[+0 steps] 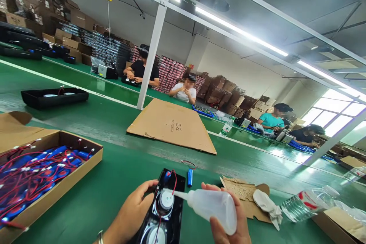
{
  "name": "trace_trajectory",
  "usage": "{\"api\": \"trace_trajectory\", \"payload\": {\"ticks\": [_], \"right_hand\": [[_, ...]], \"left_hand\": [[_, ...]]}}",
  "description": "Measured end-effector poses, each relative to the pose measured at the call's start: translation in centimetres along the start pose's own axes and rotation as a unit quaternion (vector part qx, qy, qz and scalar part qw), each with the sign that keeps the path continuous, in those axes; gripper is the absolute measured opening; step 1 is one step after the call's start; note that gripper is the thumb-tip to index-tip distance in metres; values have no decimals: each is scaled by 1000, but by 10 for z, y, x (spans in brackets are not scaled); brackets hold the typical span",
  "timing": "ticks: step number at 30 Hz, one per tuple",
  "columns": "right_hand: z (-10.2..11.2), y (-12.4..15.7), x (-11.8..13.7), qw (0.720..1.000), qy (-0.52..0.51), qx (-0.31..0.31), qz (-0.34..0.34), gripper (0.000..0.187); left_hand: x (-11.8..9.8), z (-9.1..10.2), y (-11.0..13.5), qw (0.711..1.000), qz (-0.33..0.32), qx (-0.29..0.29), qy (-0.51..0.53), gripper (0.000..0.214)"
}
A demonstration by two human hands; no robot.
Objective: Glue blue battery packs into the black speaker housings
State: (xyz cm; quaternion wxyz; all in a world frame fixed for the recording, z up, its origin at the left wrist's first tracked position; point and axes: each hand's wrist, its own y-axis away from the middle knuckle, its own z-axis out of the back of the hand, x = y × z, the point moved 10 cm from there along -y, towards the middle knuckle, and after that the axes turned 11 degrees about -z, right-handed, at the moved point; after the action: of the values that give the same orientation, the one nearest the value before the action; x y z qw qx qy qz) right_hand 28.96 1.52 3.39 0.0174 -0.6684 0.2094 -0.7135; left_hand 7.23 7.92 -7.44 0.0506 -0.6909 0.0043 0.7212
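My left hand [132, 210] grips the left edge of a black speaker housing [176, 210], which holds two round speakers with white backs. The upper speaker [166, 199] has a red wire running past it, and a blue battery [167, 176] sits at the housing's far end. In my right hand [238, 213] is a translucent squeeze bottle [213, 204], tilted on its side. Its thin nozzle points left, with the tip at the upper speaker's edge; whether it touches I cannot tell. A loose blue battery [190, 178] with a red lead lies just beyond the housing.
A cardboard box [97, 155] of wired blue batteries stands at left. Flat cardboard [171, 126] lies ahead, beside a metal post [153, 45]. At right are torn cardboard [238, 190], crumpled tissue [267, 206] and a water bottle [305, 204]. Several people work across the green bench.
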Motion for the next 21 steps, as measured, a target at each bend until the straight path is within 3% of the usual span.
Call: {"api": "trace_trajectory", "payload": {"ticks": [7,15,21], "right_hand": [[-34,-7,33,979,175,29,98,46],[-74,-17,48,939,257,113,198,39],[-92,-17,57,911,307,128,244,41]], "left_hand": [[7,0,-1,999,3,-17,46,40],[0,3,0,999,-12,-32,35,39],[-3,2,1,1000,-12,-23,12,43]]}}
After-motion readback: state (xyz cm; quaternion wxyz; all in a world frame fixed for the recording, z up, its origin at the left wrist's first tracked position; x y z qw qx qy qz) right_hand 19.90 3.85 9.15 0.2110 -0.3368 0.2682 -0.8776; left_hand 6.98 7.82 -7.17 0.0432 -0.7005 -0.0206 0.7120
